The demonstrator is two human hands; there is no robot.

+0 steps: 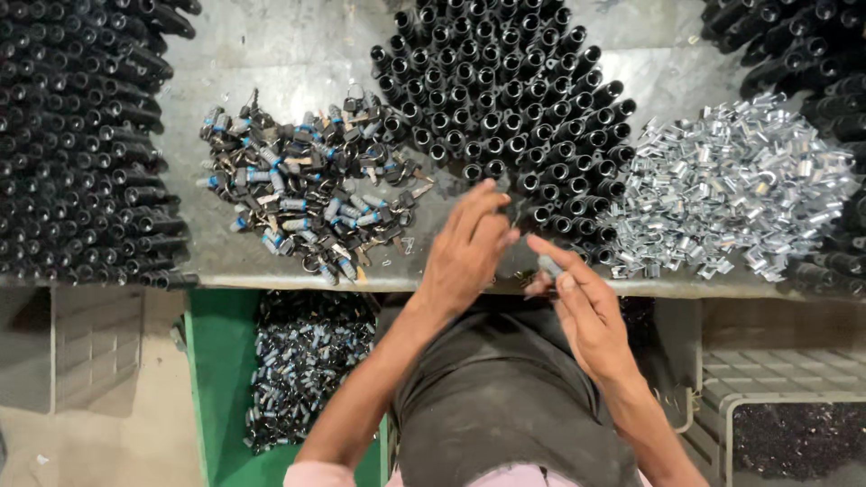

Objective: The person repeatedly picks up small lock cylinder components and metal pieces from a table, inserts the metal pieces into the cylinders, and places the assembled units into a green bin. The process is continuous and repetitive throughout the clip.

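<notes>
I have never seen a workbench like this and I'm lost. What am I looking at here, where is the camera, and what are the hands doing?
The single picture comes from a camera worn on a person's head, looking straight down at a grey metal table. The left hand reaches to the edge of a big stack of black tubes. The right hand pinches a small grey part between its fingertips; what it is I cannot tell. To the left lies a pile of small black and blue pieces, to the right a heap of shiny metal clips. Below the table edge, a green bin holds more small pieces.
</notes>
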